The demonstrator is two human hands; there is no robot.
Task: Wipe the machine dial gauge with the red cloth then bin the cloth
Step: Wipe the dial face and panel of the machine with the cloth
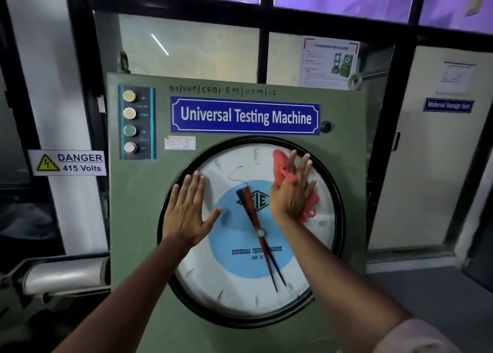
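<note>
On the upper right of the dial gauge [250,286], the right hand [292,190] presses the red cloth [282,166] flat against the glass, fingers spread and straight, not curled around it; the cloth is pinned under the palm, with bunches showing above the fingertips and below the heel of the hand. The left hand [188,211] lies open and empty on the left rim, fingers splayed, bracing. To me the wiping looks underway, with most of the face yet to cover. The risk I see is the cloth slipping: held only by pressure, it could slide out and drop if the palm lifts. The panel of 4 push buttons [136,123] sits just up and left, and a wide sweep could knock 1. The danger sign [67,163] reads 415 volts. No bin is in view.
</note>
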